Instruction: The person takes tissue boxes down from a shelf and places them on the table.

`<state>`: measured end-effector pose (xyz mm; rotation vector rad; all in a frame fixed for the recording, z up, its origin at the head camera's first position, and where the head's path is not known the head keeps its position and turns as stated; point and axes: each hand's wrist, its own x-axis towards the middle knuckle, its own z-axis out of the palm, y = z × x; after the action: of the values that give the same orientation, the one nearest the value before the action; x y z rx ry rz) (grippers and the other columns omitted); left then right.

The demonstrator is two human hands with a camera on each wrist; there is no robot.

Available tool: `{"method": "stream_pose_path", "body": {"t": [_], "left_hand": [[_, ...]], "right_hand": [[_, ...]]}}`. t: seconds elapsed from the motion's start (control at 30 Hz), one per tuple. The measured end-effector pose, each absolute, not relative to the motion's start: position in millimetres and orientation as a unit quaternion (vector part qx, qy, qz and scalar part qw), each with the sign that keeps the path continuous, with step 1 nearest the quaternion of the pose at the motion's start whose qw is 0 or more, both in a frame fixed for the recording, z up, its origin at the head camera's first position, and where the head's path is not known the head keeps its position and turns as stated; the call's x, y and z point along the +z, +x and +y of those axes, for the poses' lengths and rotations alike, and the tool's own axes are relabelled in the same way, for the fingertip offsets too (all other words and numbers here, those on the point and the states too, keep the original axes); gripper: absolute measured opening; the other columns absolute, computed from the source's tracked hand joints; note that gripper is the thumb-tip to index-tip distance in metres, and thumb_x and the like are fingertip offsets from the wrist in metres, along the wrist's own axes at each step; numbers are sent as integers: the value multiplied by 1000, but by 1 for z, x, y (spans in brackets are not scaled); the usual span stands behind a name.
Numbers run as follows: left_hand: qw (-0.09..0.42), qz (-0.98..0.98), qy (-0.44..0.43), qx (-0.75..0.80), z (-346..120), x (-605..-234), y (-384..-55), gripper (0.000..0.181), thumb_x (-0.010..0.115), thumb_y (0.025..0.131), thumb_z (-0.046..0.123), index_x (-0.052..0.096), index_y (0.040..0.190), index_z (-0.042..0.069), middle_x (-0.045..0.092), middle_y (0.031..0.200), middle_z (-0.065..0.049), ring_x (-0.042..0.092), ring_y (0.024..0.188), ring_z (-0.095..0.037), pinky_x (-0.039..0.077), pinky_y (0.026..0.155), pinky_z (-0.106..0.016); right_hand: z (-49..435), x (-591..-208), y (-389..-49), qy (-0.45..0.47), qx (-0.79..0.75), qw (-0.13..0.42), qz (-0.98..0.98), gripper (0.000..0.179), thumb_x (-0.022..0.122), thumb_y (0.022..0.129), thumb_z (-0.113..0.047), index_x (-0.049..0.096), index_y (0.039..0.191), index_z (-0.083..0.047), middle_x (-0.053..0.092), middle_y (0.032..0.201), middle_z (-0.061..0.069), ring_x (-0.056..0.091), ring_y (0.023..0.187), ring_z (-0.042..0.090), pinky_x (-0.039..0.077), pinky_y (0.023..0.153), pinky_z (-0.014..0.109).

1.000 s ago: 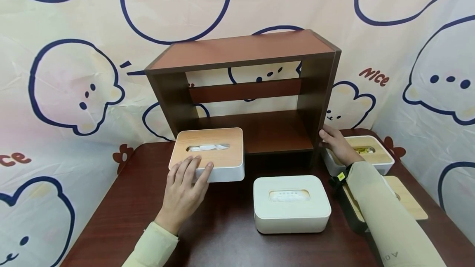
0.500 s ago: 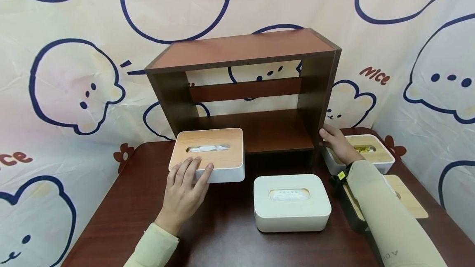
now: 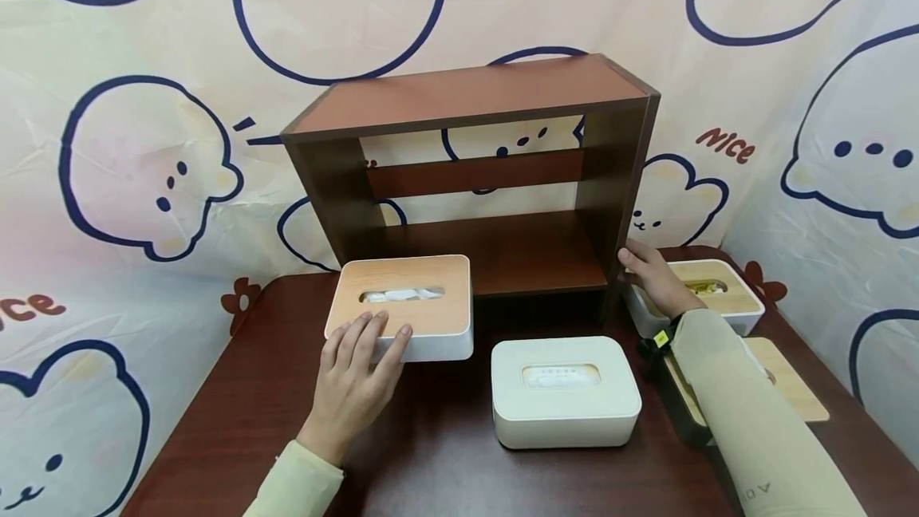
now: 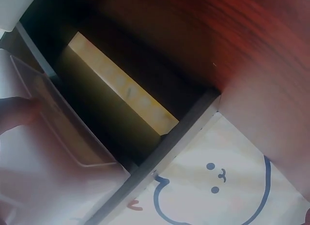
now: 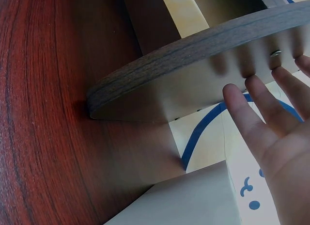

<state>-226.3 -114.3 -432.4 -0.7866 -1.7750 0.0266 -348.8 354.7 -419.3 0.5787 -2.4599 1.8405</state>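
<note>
In the head view, my left hand (image 3: 355,389) holds a white tissue box with a light wooden lid (image 3: 405,286) at its near edge, fingers over the top. A thumb (image 4: 19,113) presses the box's pale underside in the left wrist view. The box is in front of the lower left part of a brown shelf (image 3: 488,254). My right hand (image 3: 653,278) is at the shelf's right side panel. In the right wrist view, its fingers are extended with tips against the panel's outer face (image 5: 193,89). A white tissue box (image 3: 567,393) stands on the table near the middle.
To the right, a white box with a wooden lid (image 3: 707,290) stands beside the shelf. Nearer, more wooden-lidded boxes (image 3: 782,381) are partly behind the right sleeve. The dark red table (image 3: 431,469) meets a patterned cloth wall (image 3: 143,301).
The wooden-lidded tissue box in my left hand has shifted slightly down and toward me. My right hand stays on the side panel.
</note>
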Motion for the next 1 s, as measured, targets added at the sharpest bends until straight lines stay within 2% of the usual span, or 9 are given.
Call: {"method": "stream_pose_path", "body": {"t": [0.1, 0.17, 0.23, 0.37, 0.43, 1.0], "left_hand": [[568, -753, -333, 11, -115, -432, -224, 31, 47, 100, 22, 63, 125, 14, 60, 120, -22, 57, 105, -40, 42, 84, -55], [570, -752, -332, 9, -116, -432, -222, 31, 47, 99, 22, 63, 124, 14, 61, 119, -22, 58, 105, -41, 42, 83, -55], [571, -751, -331, 7, -117, -432, -219, 31, 48, 99, 22, 64, 123, 13, 61, 119, -22, 58, 104, -41, 42, 83, -55], [581, -743, -332, 5, -118, -431, -215, 29, 49, 98, 21, 65, 120, 12, 62, 116, -22, 59, 101, -41, 42, 82, -55], [588, -737, -333, 5, -119, -431, -214, 28, 50, 97, 20, 66, 118, 11, 63, 114, -22, 59, 98, -40, 42, 80, -55], [599, -730, -330, 13, -124, -429, -205, 26, 50, 98, 20, 65, 117, 11, 63, 111, -22, 59, 95, -40, 42, 76, -53]], "right_hand": [[356, -421, -350, 185, 586, 7, -789, 59, 36, 107, -34, 24, 153, 0, 35, 147, 27, 51, 112, 9, 43, 100, 39], [356, -422, -351, 187, 585, 7, -789, 58, 36, 107, -34, 23, 153, -1, 34, 149, 25, 49, 115, 9, 40, 102, 45], [356, -423, -352, 194, 583, 12, -789, 57, 36, 108, -33, 24, 153, -1, 35, 148, 26, 50, 115, 10, 41, 101, 42], [357, -424, -352, 207, 585, 16, -784, 56, 36, 108, -31, 25, 153, 0, 36, 147, 27, 51, 113, 10, 45, 92, 25], [357, -424, -352, 210, 587, 15, -782, 56, 36, 108, -31, 25, 152, 1, 35, 146, 28, 52, 112, 9, 45, 89, 21], [357, -424, -352, 191, 579, 10, -793, 60, 35, 107, -35, 23, 153, 1, 33, 149, 26, 50, 113, 9, 44, 92, 24]]}}
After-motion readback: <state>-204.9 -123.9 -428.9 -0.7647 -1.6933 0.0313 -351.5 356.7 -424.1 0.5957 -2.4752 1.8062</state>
